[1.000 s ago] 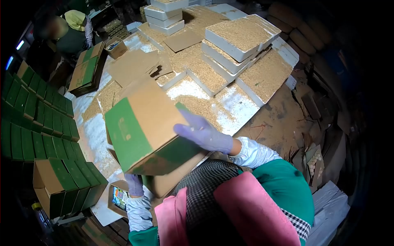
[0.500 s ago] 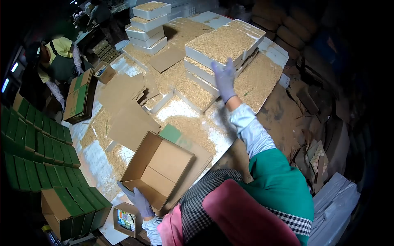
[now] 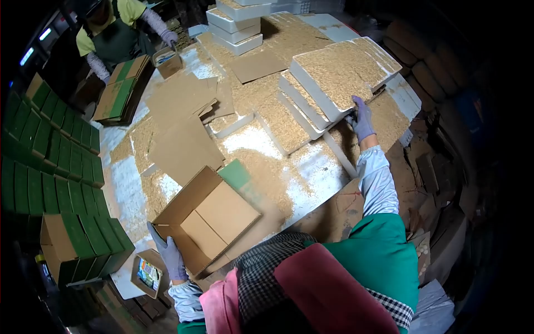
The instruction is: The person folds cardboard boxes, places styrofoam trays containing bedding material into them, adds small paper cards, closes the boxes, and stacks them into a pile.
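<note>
My left hand point(image 3: 170, 257), in a pale purple glove, grips the near left side of an open cardboard box point(image 3: 219, 214). The box is tilted, and its bare inside faces me. At the front right corner of a stack of white foam trays, my right hand point(image 3: 361, 119), gloved alike, has its fingers closed on the edge of the upper tray point(image 3: 317, 92). Sawdust-like loose material fills that tray to the top. The trays under it sit unevenly, and some fingertips are hidden beneath the rim.
Flat cardboard sheets point(image 3: 186, 142) lie on the sawdust-strewn table point(image 3: 311, 186). More foam trays point(image 3: 236, 36) are stacked at the back. Green boxes point(image 3: 55, 150) line the left. A co-worker point(image 3: 119, 36) stands by folded cartons point(image 3: 123, 89). A small box point(image 3: 149, 273) holds packets.
My right hand has moved from the front face of the tray stack to its right corner and closed on the edge. The trays now sit more skewed. The view has shifted.
</note>
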{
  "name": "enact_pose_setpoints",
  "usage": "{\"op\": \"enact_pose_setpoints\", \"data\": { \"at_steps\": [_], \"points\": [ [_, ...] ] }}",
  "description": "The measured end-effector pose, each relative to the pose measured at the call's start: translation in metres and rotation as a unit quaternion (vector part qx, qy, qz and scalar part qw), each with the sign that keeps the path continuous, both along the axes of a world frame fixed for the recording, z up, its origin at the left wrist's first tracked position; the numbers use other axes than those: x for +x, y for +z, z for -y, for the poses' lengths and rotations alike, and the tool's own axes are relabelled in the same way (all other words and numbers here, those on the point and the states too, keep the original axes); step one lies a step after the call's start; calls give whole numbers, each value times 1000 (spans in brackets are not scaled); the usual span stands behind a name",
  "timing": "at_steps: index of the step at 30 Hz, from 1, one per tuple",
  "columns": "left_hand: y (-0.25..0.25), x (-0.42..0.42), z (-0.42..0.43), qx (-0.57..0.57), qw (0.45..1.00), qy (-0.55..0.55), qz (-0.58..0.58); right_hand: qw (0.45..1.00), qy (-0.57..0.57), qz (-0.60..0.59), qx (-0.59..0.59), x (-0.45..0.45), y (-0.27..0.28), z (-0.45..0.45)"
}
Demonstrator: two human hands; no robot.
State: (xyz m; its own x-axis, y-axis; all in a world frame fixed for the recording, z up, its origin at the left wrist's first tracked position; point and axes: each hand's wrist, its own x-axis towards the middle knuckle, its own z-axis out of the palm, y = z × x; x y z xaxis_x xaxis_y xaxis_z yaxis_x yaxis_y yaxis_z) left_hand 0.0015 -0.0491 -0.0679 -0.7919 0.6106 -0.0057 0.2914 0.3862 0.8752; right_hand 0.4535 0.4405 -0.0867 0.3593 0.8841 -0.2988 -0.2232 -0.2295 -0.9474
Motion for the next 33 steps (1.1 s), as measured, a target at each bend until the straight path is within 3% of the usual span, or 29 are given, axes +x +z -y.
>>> {"op": "enact_pose_setpoints", "data": {
  "at_steps": [4,6,8,11,13,17,18,19,21,23,25,27,29,30,33],
  "points": [
    [-11,-9,2,-14,999,-26,-39,998,61,26,10,5,10,6],
    [-11,-6,-4,-3,999,-25,-43,980,98,115,127,21,4,24],
    [-6,-7,-8,10,999,-34,-41,977,144,49,152,16,4,69],
    [-14,-12,-13,46,999,-22,-13,947,235,-190,113,-33,47,147],
    [-21,-20,-17,49,998,-24,-19,938,282,-196,44,-60,47,169],
    [-30,-36,-17,47,997,-31,-48,899,436,-28,35,-149,103,233],
    [-9,-29,-21,104,993,-30,46,885,465,-1,35,-163,99,231],
    [-6,-29,-19,111,992,-27,46,883,468,3,41,-180,112,239],
    [-5,-30,-11,100,991,-93,12,800,590,98,42,-213,144,261],
    [-5,-25,1,120,989,-89,12,781,614,107,27,-230,148,276],
    [-1,-29,8,174,978,-78,84,727,653,211,-21,-253,155,286],
    [-10,-31,14,158,981,-70,85,686,688,234,-37,-266,143,286],
    [-20,-26,14,134,989,-50,32,607,745,241,138,-280,120,284],
    [-14,-24,14,119,991,-32,57,601,751,239,138,-281,107,278],
    [-21,-25,20,120,992,-40,-26,462,774,425,77,-286,68,252]
  ]
}}
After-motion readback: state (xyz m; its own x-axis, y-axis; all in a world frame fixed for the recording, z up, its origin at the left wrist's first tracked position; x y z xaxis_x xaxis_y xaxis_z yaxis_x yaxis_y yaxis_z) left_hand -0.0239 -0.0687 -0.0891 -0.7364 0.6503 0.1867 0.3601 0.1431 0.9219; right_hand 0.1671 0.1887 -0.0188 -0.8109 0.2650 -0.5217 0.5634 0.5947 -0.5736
